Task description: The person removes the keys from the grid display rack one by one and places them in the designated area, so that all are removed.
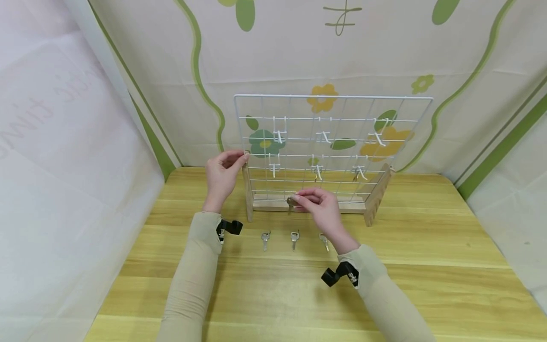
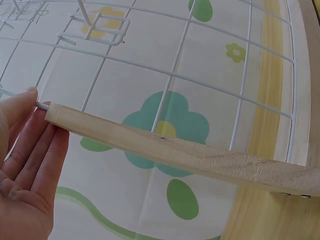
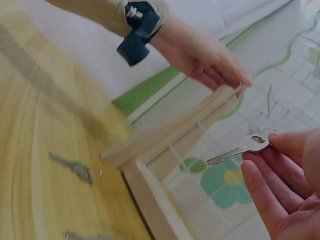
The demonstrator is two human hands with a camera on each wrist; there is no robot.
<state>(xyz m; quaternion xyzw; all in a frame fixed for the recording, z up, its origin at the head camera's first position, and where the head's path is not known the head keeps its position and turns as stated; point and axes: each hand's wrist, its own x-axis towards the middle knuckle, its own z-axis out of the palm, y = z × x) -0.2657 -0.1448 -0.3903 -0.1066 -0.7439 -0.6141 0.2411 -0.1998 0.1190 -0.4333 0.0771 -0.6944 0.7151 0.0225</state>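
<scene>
My left hand (image 1: 221,176) pinches the edge wire of a white wire grid rack (image 1: 333,97), right where it meets the top of the left wooden side post (image 2: 115,129). In my right hand (image 1: 325,211), thumb and fingers hold a silver key (image 3: 252,144) by its head, where a small ring (image 3: 269,131) is fitted. Its blade points out to the left in the right wrist view, in front of the lower grid. On the table in front of the rack lie three more keys: a left key (image 1: 265,240), a middle key (image 1: 294,240) and a right key (image 1: 324,241).
White hooks hang on the grid in two rows, among them an upper right hook (image 1: 378,137) and a lower left hook (image 1: 274,168). Small brownish things show behind the lower middle hook (image 1: 317,170) and lower right hook (image 1: 360,171). A patterned cloth (image 1: 273,57) stands behind the wooden table (image 1: 427,266).
</scene>
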